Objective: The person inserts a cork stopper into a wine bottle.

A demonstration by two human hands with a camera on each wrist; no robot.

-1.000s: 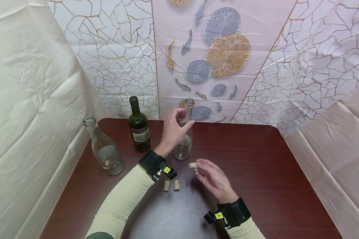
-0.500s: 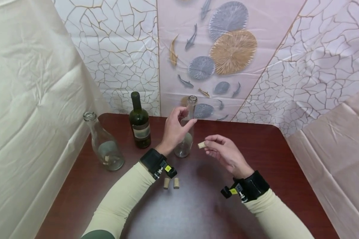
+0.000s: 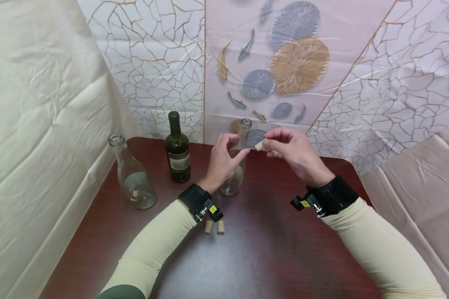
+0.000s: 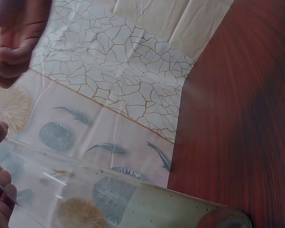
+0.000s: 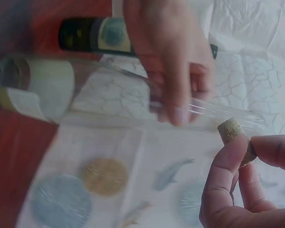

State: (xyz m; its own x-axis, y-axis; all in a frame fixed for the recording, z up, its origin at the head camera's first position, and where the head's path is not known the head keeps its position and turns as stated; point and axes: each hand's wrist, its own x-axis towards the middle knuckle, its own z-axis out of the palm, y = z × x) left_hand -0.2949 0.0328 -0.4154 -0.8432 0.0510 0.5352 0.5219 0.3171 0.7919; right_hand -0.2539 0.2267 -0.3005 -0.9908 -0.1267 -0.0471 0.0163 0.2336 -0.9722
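Note:
My left hand (image 3: 222, 162) holds a clear glass bottle (image 3: 231, 185) around its upper body, the thumb on the near side. The bottle stands upright at the table's far side, its mouth uncovered. My right hand (image 3: 299, 157) pinches a cork (image 3: 260, 145) between thumb and fingers, just right of the bottle's neck and below its mouth. In the right wrist view the cork (image 5: 232, 128) tilts beside the neck. From the left wrist, the bottle's lower body (image 4: 156, 206) shows up close. Two more corks, a left cork (image 3: 208, 227) and a right cork (image 3: 220, 227), lie on the table.
A green wine bottle (image 3: 178, 155) with a label stands left of my left hand. Farther left is another clear bottle (image 3: 134, 182) with a cork inside. Patterned cloth (image 3: 161, 74) hangs behind the dark red table (image 3: 284, 257).
My right hand has lifted the cork up and away from me, to beside the clear bottle's neck. My left hand stays around that bottle. The head view has shifted slightly.

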